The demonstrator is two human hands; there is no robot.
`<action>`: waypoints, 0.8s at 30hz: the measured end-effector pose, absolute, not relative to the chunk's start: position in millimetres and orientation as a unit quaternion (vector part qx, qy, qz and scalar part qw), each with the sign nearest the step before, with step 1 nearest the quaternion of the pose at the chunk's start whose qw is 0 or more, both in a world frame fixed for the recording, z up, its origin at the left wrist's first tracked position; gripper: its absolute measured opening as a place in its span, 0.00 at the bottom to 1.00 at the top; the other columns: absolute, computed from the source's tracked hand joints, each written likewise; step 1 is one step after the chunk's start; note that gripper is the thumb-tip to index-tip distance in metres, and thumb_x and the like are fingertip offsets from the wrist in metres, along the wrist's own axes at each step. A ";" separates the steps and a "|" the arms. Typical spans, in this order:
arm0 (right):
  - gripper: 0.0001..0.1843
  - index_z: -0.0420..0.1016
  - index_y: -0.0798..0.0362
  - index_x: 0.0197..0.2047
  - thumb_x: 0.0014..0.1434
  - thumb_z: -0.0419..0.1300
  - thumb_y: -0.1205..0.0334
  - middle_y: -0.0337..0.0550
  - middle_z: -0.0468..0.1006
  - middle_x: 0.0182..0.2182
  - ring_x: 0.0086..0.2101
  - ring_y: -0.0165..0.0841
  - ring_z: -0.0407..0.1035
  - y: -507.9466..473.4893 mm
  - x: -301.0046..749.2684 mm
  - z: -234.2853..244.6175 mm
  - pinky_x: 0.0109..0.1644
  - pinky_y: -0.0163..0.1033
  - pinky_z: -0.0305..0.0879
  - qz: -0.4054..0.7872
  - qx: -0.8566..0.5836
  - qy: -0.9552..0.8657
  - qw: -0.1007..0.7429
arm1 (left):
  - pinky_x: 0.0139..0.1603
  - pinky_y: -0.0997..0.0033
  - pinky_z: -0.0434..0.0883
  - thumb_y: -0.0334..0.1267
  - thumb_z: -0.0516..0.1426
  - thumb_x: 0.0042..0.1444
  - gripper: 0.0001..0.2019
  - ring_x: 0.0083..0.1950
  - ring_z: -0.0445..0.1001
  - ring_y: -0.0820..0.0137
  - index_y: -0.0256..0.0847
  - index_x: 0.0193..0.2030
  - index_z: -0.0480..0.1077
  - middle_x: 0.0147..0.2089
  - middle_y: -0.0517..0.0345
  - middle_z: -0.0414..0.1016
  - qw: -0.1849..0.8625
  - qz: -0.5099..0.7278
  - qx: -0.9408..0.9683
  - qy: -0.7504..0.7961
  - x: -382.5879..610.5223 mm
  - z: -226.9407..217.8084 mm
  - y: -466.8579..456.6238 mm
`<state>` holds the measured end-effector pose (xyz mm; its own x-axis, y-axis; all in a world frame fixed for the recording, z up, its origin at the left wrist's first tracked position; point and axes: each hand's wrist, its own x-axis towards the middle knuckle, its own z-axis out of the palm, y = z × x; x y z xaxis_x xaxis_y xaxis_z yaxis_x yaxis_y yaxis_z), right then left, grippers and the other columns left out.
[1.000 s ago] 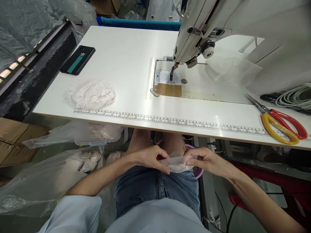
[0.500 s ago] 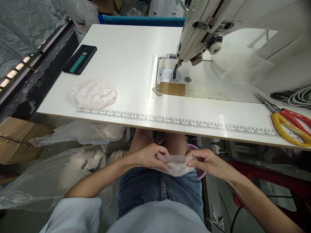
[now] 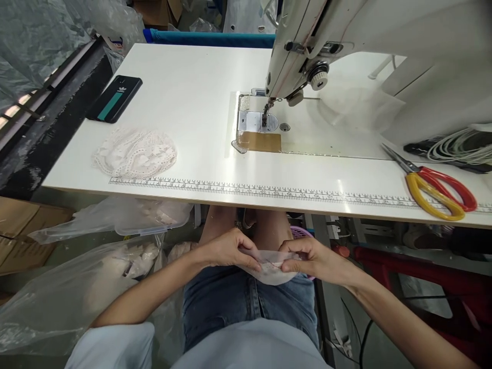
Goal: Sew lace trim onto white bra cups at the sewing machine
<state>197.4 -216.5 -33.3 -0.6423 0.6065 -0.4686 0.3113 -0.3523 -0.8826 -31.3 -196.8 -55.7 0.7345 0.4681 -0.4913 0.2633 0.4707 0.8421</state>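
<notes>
Over my lap, in front of the table edge, a small piece of sheer white fabric (image 3: 272, 274) with lace-like holes is stretched between both hands. My left hand (image 3: 240, 252) pinches its left end between thumb and fingers. At the right end, my right hand (image 3: 303, 259) grips it the same way, thumb toward me. A thin dark reddish line, perhaps a thread, crosses the fabric near the right thumb. On the table at the left lies a heap of white eyelet lace (image 3: 136, 152), apart from both hands.
A sewing machine (image 3: 307, 56) stands at the right, its presser foot (image 3: 265, 115) over the metal plate. Scissors (image 3: 430, 187) with red and yellow handles lie at the front right. A phone (image 3: 114, 98) rests at the back left. A printed ruler (image 3: 230, 188) runs along the table's front edge.
The view has shifted slightly to the right. Both hands stay over the lap; my right hand's fingers have come closer to the left hand along the fabric.
</notes>
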 end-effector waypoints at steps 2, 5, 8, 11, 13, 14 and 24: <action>0.13 0.75 0.56 0.33 0.53 0.63 0.53 0.38 0.73 0.25 0.27 0.27 0.65 -217.9 197.9 -33.8 0.31 0.32 0.60 0.716 -0.407 -0.558 0.099 | 0.33 0.78 0.66 0.39 0.66 0.40 0.12 0.29 0.71 0.74 0.35 0.32 0.78 0.28 0.58 0.78 0.784 0.063 0.503 0.358 -36.7 -55.5 -197.0; 0.13 0.75 0.56 0.34 0.53 0.63 0.53 0.40 0.74 0.28 0.30 0.29 0.66 -219.0 195.6 -35.6 0.33 0.33 0.61 0.712 -0.399 -0.569 0.097 | 0.36 0.76 0.68 0.39 0.66 0.40 0.11 0.31 0.73 0.72 0.35 0.32 0.78 0.29 0.56 0.78 0.790 0.049 0.499 0.353 -45.3 -53.0 -196.6; 0.12 0.75 0.56 0.34 0.54 0.62 0.54 0.40 0.74 0.28 0.30 0.29 0.67 -219.4 189.6 -37.1 0.33 0.33 0.61 0.710 -0.390 -0.579 0.096 | 0.36 0.76 0.68 0.40 0.66 0.41 0.12 0.32 0.73 0.72 0.35 0.33 0.78 0.30 0.56 0.78 0.786 0.045 0.510 0.348 -49.0 -49.2 -196.7; 0.11 0.74 0.55 0.34 0.55 0.61 0.54 0.39 0.74 0.27 0.29 0.28 0.66 -219.3 183.3 -36.8 0.31 0.32 0.59 0.713 -0.384 -0.579 0.093 | 0.33 0.78 0.66 0.39 0.66 0.40 0.13 0.30 0.71 0.74 0.35 0.34 0.78 0.28 0.59 0.76 0.785 0.041 0.515 0.343 -45.2 -45.8 -197.8; 0.12 0.74 0.55 0.33 0.55 0.61 0.54 0.38 0.73 0.27 0.28 0.28 0.65 -219.0 180.7 -35.9 0.31 0.32 0.58 0.712 -0.382 -0.582 0.090 | 0.30 0.79 0.64 0.39 0.66 0.40 0.13 0.27 0.68 0.76 0.34 0.33 0.77 0.25 0.61 0.74 0.781 0.043 0.520 0.343 -39.7 -44.4 -198.9; 0.12 0.73 0.55 0.33 0.55 0.61 0.54 0.38 0.73 0.27 0.28 0.28 0.65 -218.8 180.1 -35.4 0.31 0.32 0.58 0.711 -0.381 -0.584 0.089 | 0.29 0.79 0.64 0.40 0.66 0.40 0.13 0.27 0.67 0.76 0.34 0.32 0.77 0.24 0.61 0.73 0.777 0.048 0.524 0.345 -37.0 -43.9 -199.5; 0.14 0.73 0.54 0.34 0.53 0.63 0.51 0.38 0.72 0.28 0.30 0.31 0.65 -220.9 186.3 -40.5 0.34 0.34 0.59 0.687 -0.386 -0.609 0.089 | 0.28 0.78 0.61 0.43 0.66 0.41 0.12 0.25 0.65 0.76 0.33 0.27 0.76 0.22 0.61 0.72 0.747 0.069 0.525 0.403 -41.1 -46.4 -203.4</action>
